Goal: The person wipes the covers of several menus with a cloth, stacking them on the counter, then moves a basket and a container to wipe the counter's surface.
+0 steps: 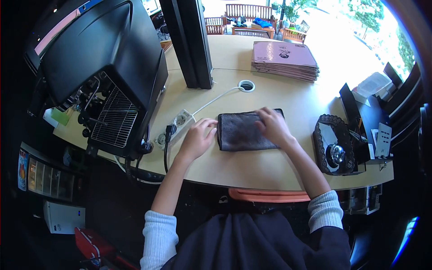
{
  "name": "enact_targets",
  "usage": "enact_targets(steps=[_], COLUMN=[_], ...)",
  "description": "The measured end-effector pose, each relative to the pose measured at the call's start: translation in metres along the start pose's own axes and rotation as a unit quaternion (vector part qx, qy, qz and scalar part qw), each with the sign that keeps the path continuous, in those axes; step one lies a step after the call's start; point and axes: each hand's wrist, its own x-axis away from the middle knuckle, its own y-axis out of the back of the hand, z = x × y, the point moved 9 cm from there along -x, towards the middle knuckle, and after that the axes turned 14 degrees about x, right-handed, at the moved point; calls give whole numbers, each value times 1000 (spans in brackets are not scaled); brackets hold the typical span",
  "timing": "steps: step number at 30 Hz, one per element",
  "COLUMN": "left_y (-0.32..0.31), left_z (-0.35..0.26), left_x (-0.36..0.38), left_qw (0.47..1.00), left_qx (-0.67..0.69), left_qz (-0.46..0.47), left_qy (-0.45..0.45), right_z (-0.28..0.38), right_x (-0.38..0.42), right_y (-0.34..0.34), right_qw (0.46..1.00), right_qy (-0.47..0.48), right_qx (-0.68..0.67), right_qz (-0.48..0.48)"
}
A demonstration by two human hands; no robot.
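Head view showed me both hands down on the folded grey cloth (245, 131), which lay flat on the counter (252, 168) a little in from its near edge. My left hand (198, 137) sat at the cloth's left edge, fingers curled and touching the hem without clearly gripping it. My right hand (273, 126) lay spread on the cloth's upper right part, palm down, pressing rather than pinching. So the hands were apart, one at each side of the cloth, neither clamped on it.

I judged this to be the smoothing step, the cloth already folded into a neat rectangle. The next move would call for a light, even push, the left hand steadying the edge so the layers do not slide.

Left of the cloth lay a white power strip (173, 128); right of it, a desk bell (336, 154) on a dark tray. Beyond the cloth were a cable hole (246, 85) and, farther off, a stack of pink menus (284, 58).
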Motion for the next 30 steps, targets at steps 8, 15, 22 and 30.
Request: enact_targets(steps=[8, 15, 22, 30], left_y=[-56, -57, -61, -18], left_z=[7, -25, -83, -130], left_x=[-49, -30, -15, -55], left_qw=[980, 980, 943, 859], left_qx=[-174, -107, 111, 433], left_qz=[89, 91, 300, 263], left_qy=[-29, -141, -87, -68], right_z=[-58, -31, 0, -49], right_x=[45, 60, 56, 34], right_y=[14, 47, 150, 197], right_qw=[988, 858, 876, 775], right_qy=[-138, -150, -50, -108], right_qx=[48, -491, -478, -588], right_qz=[41, 39, -36, -204])
